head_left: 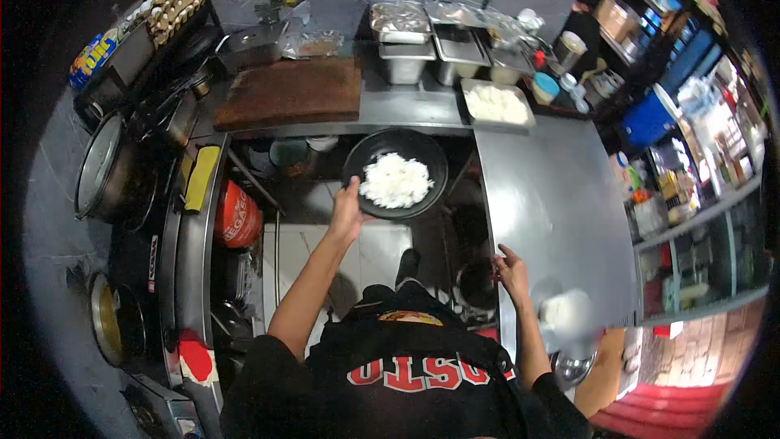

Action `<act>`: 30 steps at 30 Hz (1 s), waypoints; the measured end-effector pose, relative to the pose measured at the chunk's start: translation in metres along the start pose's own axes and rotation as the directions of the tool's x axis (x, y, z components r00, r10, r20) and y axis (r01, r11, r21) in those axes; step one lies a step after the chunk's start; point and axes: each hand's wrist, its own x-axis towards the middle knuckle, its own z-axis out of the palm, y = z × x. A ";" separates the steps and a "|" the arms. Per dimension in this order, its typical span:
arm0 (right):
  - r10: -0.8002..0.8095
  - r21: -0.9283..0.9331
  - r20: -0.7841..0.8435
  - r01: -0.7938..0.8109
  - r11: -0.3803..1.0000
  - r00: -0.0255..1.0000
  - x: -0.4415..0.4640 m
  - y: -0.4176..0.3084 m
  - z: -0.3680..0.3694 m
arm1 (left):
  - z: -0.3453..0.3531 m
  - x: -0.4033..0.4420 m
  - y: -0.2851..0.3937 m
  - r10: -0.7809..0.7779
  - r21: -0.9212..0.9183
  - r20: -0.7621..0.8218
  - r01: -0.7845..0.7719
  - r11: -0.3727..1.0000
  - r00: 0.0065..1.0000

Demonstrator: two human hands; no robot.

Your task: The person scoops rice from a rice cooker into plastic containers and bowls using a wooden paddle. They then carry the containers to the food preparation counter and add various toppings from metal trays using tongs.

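My left hand point(348, 213) grips the near left rim of a round black bowl point(435, 167), holding it out over the gap between the counters. White rice point(396, 180) lies heaped in the middle of the bowl. My right hand point(511, 273) is beside the inner edge of the right steel counter point(552, 187); its fingers are loosely bent and apart, and I see nothing held in them. A shallow tray of white food point(497, 103) rests on the counter's far end, beyond both hands.
A wooden cutting board point(288, 93) lies on the back counter, left of several steel food containers point(406, 61). A large pot point(101, 167) and a yellow cloth point(201, 177) are at left. An orange-red bucket point(240, 215) stands below. A blurred white object point(566, 310) is at lower right.
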 end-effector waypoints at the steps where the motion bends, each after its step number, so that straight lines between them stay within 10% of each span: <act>1: -0.080 -0.022 -0.038 0.079 0.997 0.996 -0.008 0.011 0.002 | 0.009 -0.016 0.008 0.015 0.072 0.003 -0.015 0.997 1.000; 8: -0.115 -0.030 0.089 0.118 0.993 0.989 -0.054 -0.081 -0.024 | 0.033 -0.012 0.010 -0.079 0.054 -0.224 0.093 0.994 0.971; 16: -0.136 -0.037 0.112 0.141 0.989 0.984 -0.030 -0.063 0.000 | 0.035 -0.012 -0.002 -0.063 -0.057 -0.049 0.060 0.997 0.997; 24: 0.140 0.747 -0.002 -0.092 0.659 0.990 -0.008 -0.125 0.005 | 0.014 -0.048 0.005 -0.120 0.058 0.241 0.109 0.992 0.963; 30: 0.215 0.820 0.130 -0.227 0.525 0.968 0.090 -0.109 0.032 | -0.005 -0.071 0.006 -0.253 0.195 0.052 0.239 0.951 0.966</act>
